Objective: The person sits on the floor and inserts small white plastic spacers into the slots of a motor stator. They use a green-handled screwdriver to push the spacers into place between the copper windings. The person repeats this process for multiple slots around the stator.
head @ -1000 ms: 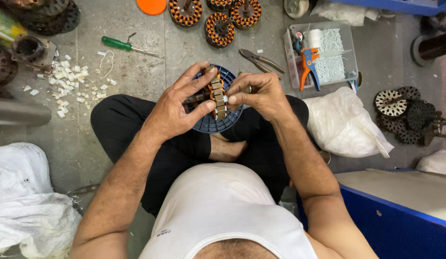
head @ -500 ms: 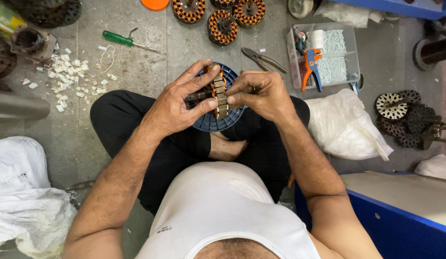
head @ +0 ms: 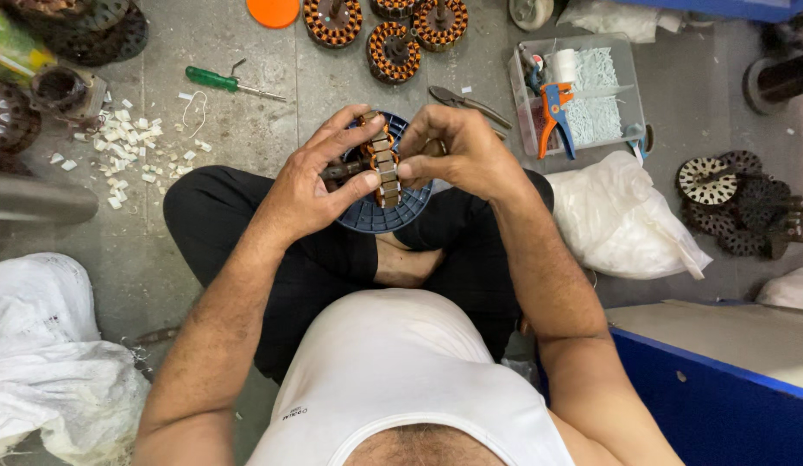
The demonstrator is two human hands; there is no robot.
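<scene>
A ribbed metal stator core (head: 382, 161) wound with copper wire stands on edge above a round blue plastic dish (head: 373, 211) over the person's lap. The left hand (head: 311, 185) clasps it from one side; the right hand (head: 458, 151) pinches its rim. On the grey concrete floor (head: 246, 121) beyond lie a green-handled screwdriver (head: 213, 80), pliers (head: 466, 101) and white chips (head: 125, 147).

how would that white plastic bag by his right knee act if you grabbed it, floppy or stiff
Probably floppy: the white plastic bag lies crumpled and slumped on the concrete floor. Likely light for its bulk, since the thin film sags. It would hardly roll, though its smooth surface may slip.
</scene>
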